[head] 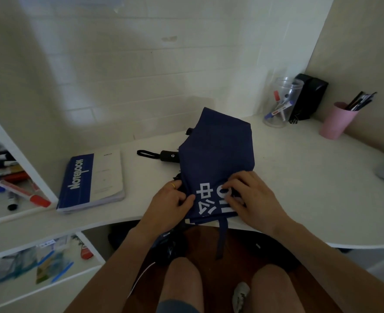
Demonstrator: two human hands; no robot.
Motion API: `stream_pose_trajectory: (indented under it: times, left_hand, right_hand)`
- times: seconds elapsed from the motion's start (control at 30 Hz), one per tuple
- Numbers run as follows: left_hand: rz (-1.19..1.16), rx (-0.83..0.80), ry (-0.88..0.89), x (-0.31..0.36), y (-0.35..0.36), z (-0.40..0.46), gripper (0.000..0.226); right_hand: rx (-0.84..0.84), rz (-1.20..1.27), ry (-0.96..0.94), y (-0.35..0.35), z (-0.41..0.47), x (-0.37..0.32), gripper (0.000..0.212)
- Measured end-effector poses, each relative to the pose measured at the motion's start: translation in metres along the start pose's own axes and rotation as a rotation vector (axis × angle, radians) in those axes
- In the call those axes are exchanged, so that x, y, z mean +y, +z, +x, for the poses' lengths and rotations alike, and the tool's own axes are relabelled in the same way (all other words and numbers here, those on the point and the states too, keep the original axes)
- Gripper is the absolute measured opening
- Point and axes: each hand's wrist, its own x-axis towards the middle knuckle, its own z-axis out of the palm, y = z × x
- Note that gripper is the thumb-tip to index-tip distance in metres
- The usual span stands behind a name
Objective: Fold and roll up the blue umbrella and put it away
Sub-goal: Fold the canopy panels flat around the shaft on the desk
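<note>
Folding step: at the worktop's (299,177) near edge, both hands, left (168,204) and right (252,195), pinch the umbrella's (218,150) cloth; next, likely flatten the panels for rolling.

The umbrella (216,154) was navy blue with white printed characters near its near edge. It lay collapsed but unrolled on the desk (299,177), its canopy fabric spread in loose, flat folds. Its black handle with a wrist loop stuck out left along the desk. The near end overhung the desk's front edge, and a blue closure strap dangled below that edge.
</note>
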Motion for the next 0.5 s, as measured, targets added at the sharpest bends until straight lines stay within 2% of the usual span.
stream_pose_trajectory:
  times: [0.2, 0.33, 0.37, 0.43, 0.5]
  left_hand:
    - [0.036, 0.021, -0.011, -0.002, 0.000, -0.006, 0.045]
    - [0.179, 0.220, 0.094, 0.009, -0.010, -0.013, 0.028]
    - [0.211, 0.253, 0.157, 0.013, -0.014, -0.011, 0.034]
    - [0.336, 0.136, 0.365, 0.023, -0.017, -0.003, 0.059]
    - [0.474, -0.095, 0.515, 0.029, -0.015, 0.006, 0.065]
  right_hand:
    - [-0.220, -0.035, 0.020, 0.013, -0.018, 0.018, 0.054]
    - [-0.314, -0.166, -0.011, 0.017, -0.015, 0.022, 0.061]
    - [-0.325, -0.191, -0.019, 0.016, -0.014, 0.023, 0.061]
    - [-0.354, -0.218, -0.022, 0.013, -0.011, 0.023, 0.062]
    - [-0.384, -0.222, -0.036, 0.010, -0.006, 0.023, 0.062]
